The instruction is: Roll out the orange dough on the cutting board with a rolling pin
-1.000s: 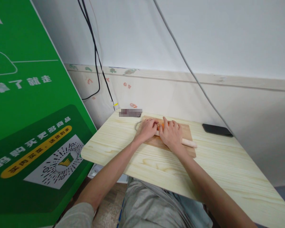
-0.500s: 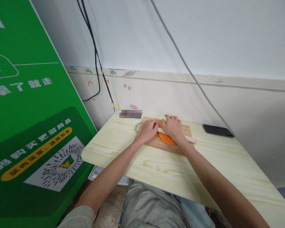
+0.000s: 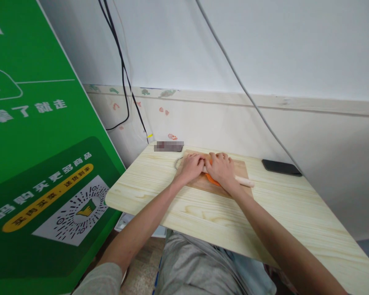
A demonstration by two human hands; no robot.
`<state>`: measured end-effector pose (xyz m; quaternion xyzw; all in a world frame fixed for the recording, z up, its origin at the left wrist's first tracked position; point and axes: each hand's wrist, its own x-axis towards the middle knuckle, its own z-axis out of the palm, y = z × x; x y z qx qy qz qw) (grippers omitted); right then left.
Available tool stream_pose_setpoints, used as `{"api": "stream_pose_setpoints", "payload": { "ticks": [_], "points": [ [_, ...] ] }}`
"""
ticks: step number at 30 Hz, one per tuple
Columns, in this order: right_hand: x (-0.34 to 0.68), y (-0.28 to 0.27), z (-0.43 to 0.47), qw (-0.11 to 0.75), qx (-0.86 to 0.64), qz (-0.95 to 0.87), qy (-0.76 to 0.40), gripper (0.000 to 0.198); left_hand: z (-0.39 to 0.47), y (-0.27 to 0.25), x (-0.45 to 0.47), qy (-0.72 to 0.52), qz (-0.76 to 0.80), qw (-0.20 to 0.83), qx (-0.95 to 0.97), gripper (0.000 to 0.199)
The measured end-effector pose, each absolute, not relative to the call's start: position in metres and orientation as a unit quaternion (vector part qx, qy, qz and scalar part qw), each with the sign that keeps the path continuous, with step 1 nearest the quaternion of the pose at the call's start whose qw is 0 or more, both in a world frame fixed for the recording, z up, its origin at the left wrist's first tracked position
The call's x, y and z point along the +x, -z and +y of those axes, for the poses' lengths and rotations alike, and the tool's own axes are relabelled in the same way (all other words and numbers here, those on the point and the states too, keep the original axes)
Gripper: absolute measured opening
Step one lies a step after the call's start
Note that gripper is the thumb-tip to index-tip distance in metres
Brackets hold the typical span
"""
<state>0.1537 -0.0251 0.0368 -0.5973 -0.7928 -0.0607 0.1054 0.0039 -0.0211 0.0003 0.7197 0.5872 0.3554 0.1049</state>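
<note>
A pale wooden rolling pin (image 3: 245, 181) lies slantwise across a flat sheet of orange dough-like material (image 3: 212, 180). Beneath both is a wooden cutting board (image 3: 199, 185) with a metal loop handle on its left. My left hand (image 3: 191, 167) is closed over the pin's left end, hiding that end. Further right, my right hand (image 3: 220, 167) rests over the middle of the pin with its fingers bent across it. The pin's right end sticks out past this hand. Much of the orange sheet is covered by the hands and the pin.
The board is on a light wood-grain table (image 3: 203, 215) against a wall. A black phone (image 3: 281, 167) lies at the back right, and a blurred-out dark item (image 3: 169, 146) at the back left. Cables hang down the wall. A green printed panel (image 3: 49, 135) stands left.
My right hand and the pin have shifted slightly towards me over the orange sheet. Less of its near part shows, and some orange appears by my right fingertips. My left hand stays nearly in place.
</note>
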Motion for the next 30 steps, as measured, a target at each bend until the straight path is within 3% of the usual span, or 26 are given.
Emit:
{"api": "stream_pose_setpoints", "payload": {
  "ticks": [9, 19, 30],
  "points": [
    [0.156, -0.04, 0.022, 0.109, -0.612, -0.783, 0.024, 0.047, -0.021, -0.001, 0.005, -0.349, 0.587, 0.094, 0.724, 0.028],
    [0.155, -0.034, -0.039, 0.12, -0.566, -0.809, 0.105, 0.048, -0.02, 0.001, 0.005, -0.349, 0.591, 0.1, 0.72, 0.028],
    [0.156, -0.039, 0.008, 0.098, -0.615, -0.782, 0.041, 0.046, -0.017, 0.003, 0.003, -0.335, 0.593, 0.09, 0.726, 0.035]
  ]
}}
